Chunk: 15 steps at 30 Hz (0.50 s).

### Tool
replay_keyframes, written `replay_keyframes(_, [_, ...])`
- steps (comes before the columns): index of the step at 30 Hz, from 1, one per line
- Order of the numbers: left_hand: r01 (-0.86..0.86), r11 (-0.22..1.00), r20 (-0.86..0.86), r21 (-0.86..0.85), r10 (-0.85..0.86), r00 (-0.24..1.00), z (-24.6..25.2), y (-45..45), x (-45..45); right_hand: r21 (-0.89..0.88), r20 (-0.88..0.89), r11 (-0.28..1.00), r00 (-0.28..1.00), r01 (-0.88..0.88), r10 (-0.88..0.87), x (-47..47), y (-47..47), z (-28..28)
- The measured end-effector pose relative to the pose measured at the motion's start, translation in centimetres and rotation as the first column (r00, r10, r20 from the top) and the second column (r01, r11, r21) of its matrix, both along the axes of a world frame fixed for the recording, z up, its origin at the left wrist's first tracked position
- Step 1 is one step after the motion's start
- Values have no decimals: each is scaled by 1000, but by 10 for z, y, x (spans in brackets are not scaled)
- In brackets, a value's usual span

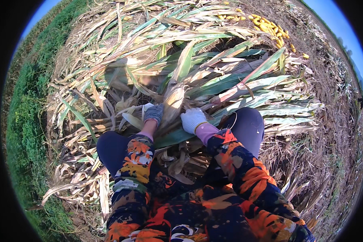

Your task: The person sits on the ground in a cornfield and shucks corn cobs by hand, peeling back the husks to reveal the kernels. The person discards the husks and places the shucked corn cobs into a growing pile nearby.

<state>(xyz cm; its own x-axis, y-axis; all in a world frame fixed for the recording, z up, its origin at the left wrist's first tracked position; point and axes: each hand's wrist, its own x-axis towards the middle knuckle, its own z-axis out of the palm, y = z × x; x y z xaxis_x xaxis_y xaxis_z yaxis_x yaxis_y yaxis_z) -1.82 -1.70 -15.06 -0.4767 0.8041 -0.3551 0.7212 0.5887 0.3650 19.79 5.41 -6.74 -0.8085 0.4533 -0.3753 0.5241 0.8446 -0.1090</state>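
Observation:
An ear of corn in its dry, pale husk (173, 98) lies between my two gloved hands, its tip end pointing away from me. My left hand (153, 114), in a grey knitted glove, is against the husk's left side, and its fingertips are hidden. On the other side, my right hand (194, 119) in a white knitted glove has its fingers curled close to the husk. What lies inside those fingers cannot be seen. Cut corn stalks with long green and tan leaves (224, 86) lie under and beyond both hands.
Bare yellow corn ears (267, 26) form a pile at the far right. Green plants (27, 127) border the left side. Dry straw-covered soil (314, 145) stretches to the right. My bent knees (246, 127) flank the work area, and dry husks (181, 165) lie between them.

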Motion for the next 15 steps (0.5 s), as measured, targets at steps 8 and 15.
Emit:
replay_keyframes(8, [-67, 991, 352, 115, 22, 936, 29, 21, 14, -307, -456, 842, 707, 445, -540, -10, 13, 9])
replay_keyframes(15, [112, 991, 215, 68, -124, 969, 79, 15, 38, -996, -83, 83, 3, -20, -997, -24, 39, -28])
